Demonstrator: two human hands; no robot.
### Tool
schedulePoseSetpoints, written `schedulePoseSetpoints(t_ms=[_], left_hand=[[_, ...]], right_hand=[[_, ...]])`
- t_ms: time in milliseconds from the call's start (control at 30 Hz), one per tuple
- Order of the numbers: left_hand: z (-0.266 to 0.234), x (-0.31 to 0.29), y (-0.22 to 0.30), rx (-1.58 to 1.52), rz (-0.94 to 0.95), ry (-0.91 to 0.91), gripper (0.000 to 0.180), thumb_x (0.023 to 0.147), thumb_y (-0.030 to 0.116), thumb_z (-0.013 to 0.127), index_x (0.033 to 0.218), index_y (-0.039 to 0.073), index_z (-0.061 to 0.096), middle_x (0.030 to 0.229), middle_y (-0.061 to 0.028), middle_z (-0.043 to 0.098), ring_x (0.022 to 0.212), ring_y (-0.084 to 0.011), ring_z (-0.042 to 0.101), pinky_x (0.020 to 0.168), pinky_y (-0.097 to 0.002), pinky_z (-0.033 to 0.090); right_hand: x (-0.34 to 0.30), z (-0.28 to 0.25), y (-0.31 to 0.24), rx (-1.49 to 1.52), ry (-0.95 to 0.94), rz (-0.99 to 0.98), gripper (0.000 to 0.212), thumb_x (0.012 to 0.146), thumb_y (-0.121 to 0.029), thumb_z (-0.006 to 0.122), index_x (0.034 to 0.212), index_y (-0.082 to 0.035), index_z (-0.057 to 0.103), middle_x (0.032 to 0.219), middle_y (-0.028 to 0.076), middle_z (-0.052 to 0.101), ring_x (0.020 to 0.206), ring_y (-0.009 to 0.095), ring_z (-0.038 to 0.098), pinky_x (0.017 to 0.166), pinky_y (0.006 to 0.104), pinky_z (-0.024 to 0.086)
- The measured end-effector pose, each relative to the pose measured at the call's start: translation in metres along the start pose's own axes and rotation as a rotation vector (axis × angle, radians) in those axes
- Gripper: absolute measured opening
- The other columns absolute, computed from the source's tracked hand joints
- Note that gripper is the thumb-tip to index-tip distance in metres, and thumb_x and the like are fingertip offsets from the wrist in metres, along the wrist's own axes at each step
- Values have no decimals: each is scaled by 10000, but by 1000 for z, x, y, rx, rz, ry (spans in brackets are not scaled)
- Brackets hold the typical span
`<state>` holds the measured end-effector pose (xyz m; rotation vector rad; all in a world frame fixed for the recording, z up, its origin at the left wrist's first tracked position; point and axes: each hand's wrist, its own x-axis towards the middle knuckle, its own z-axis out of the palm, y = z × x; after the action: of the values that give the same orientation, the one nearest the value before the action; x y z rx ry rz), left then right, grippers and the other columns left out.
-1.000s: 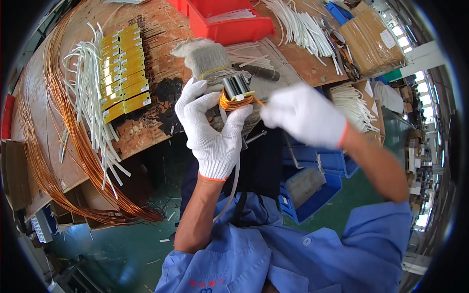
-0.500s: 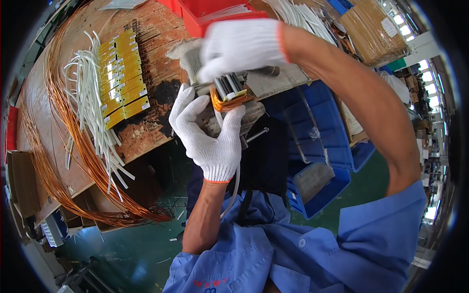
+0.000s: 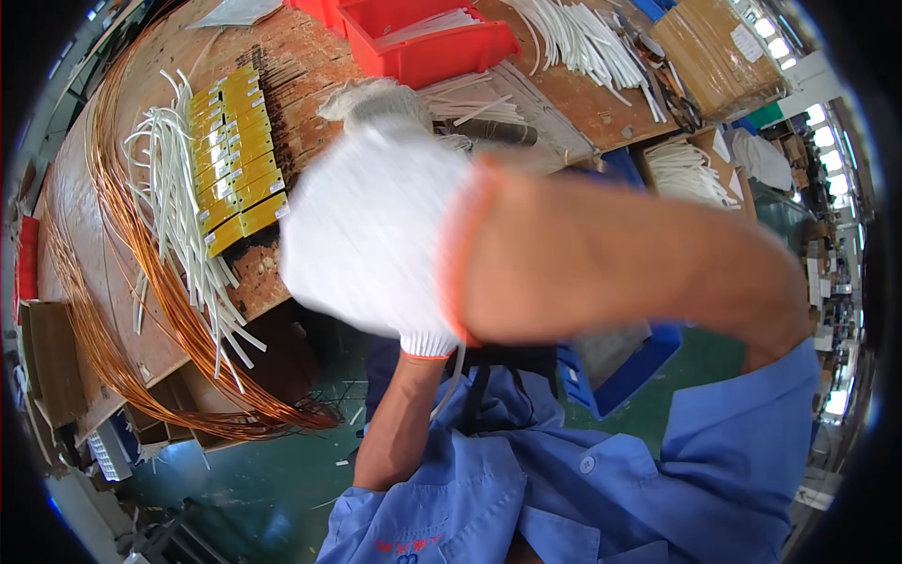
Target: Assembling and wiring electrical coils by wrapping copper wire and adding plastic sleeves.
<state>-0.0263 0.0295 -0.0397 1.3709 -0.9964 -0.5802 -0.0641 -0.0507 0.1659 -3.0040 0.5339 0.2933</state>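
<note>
My right hand (image 3: 371, 230), in a white knitted glove with an orange cuff, is smeared by motion and raised close to the camera. It hides nearly all of my left hand (image 3: 428, 344), of which only the glove's wrist end shows. Fingers of both hands cannot be made out, nor can whatever lies between or under them. A thin pale tube (image 3: 452, 383) hangs down beside my left wrist. Just past the right glove, a bundled whitish cloth (image 3: 376, 101) lies at the table's edge, next to a dark cylindrical bar (image 3: 498, 131).
Left on the worn wooden table (image 3: 315, 56) lie yellow taped pieces (image 3: 240, 141), white tubes (image 3: 169, 155) and long copper wires (image 3: 178, 310) drooping over the edge. Beyond are a red bin (image 3: 432, 54), more white tubes (image 3: 583, 47) and a cardboard box (image 3: 719, 56). A blue crate (image 3: 648, 362) stands low right.
My right hand has swept down and toward the camera, from above the copper wire coil to in front of my left hand. The coil and the left fingers around it are now hidden.
</note>
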Motion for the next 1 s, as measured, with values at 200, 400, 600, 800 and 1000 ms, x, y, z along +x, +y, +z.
schedulePoseSetpoints(t_ms=[200,400,600,800,1000], left_hand=[[12,19,6,-50,346,291,550,810,118,1006,1258,-2,710,1415,-227,644,1418,-417,594,1208,-523,475],[-4,31,13,142,474,17,546,816,36,943,1308,-17,713,1402,-210,701,1440,-461,599,1252,-565,430],[-3,37,13,164,506,-29,568,819,28,921,1324,-5,663,1382,-201,678,1404,-440,585,1232,-564,431],[0,35,2,196,523,16,774,786,142,1007,1435,13,607,1468,-201,650,1438,-397,578,1239,-522,441],[-4,14,-6,131,83,-167,629,848,218,964,1368,-12,695,1580,-200,625,1499,-333,564,1191,-459,483]], right_hand=[[21,21,120,268,-105,-9,328,991,-275,702,868,17,789,697,103,684,614,258,617,633,429,525],[-115,91,77,601,414,370,225,1033,-209,675,962,-24,782,784,98,720,693,231,707,679,394,576],[-127,109,-21,120,449,374,134,882,-147,688,848,-92,571,676,70,623,537,248,705,428,405,490],[-85,54,-40,-247,278,295,364,849,-201,733,1038,109,730,720,100,675,546,187,675,439,370,493],[-12,-21,6,-26,-169,217,228,928,-232,763,1024,-66,889,929,112,832,896,305,817,758,462,652]])
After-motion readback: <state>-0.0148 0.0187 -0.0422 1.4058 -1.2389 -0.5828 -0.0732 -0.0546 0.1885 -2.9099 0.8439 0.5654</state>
